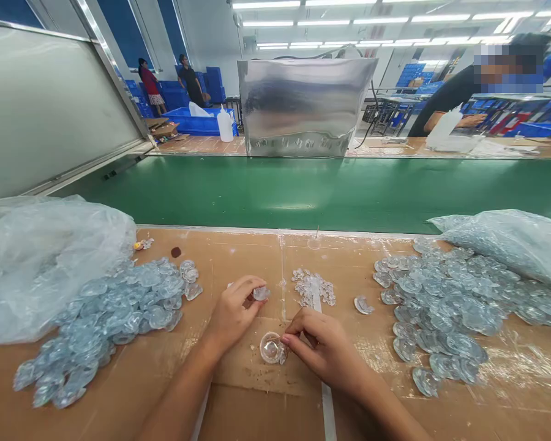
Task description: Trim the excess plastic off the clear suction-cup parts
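Observation:
My left hand pinches a small clear plastic piece between thumb and fingertips. My right hand grips the edge of a round clear plastic cup low on the cardboard-covered bench. A small heap of clear fragments lies just beyond my hands. Large piles of clear plastic cups spread to the left and right, with one loose piece near the right pile.
Clear plastic bags bulge at the bench's left end, and another at its right. A green conveyor belt runs beyond the bench. Across it stand a metal sheet, plastic bottles, blue crates and a co-worker.

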The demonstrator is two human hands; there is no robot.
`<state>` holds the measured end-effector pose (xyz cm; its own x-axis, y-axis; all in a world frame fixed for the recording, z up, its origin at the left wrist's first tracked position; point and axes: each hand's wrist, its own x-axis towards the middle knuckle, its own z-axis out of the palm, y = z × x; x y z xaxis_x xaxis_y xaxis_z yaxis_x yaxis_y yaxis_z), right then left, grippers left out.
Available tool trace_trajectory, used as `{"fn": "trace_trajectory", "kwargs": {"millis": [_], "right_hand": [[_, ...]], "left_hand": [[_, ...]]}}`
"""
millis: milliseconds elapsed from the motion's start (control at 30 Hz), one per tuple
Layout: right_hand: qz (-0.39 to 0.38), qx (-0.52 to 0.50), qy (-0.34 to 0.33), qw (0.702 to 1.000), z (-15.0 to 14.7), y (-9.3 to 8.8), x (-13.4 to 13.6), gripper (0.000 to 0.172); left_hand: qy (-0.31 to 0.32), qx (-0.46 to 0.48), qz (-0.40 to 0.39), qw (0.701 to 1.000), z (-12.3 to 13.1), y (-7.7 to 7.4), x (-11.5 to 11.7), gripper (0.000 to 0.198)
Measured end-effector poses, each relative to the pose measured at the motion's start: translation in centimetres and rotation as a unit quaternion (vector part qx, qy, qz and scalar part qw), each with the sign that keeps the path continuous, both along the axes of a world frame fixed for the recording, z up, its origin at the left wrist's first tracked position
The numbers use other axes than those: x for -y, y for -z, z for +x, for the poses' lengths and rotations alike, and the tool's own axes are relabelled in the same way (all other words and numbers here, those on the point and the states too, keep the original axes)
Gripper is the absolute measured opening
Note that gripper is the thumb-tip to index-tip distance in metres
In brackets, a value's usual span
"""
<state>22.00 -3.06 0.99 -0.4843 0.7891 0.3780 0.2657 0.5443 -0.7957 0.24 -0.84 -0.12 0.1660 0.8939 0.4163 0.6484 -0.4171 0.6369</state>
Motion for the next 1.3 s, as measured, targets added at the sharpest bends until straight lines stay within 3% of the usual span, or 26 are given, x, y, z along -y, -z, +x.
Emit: {"fn": "trace_trajectory", "kwargs": {"millis": [133, 300, 533, 767, 1033, 1300], "right_hand": [[-0.045, -0.031, 0.021, 0.998, 0.5, -0.7, -0.4, 0.021], [-0.097, -0.13, 0.068, 0.984, 1.2, -1.1, -0.8, 0.029], [-0.088, -0.197, 0.156, 0.964, 1.3, -0.8, -1.2, 0.027], [-0.09, -0.175, 0.164, 0.967, 0.8, -0.5, -1.1, 0.022], [-0.09, -0.144, 0.16, 0.972, 0.7, -0.2, -1.2, 0.021], [-0.091, -0.15, 0.152, 0.973, 0.5, -0.1, -1.2, 0.02]], "left_hand": [[0.012, 0.005, 0.066, 0.998, 0.3, -0.4, 0.3, 0.02], [0.033, -0.008, 0.09, 0.995, 0.6, -0.8, 0.6, 0.023], [0.065, -0.015, 0.104, 0.992, 1.3, -1.0, 0.8, 0.024], [0.094, -0.023, 0.101, 0.99, 1.8, -0.6, 0.9, 0.026], [0.101, -0.021, 0.105, 0.989, 2.0, -1.3, 0.8, 0.023], [0.086, -0.026, 0.1, 0.991, 1.7, -0.9, 0.7, 0.025]]}}
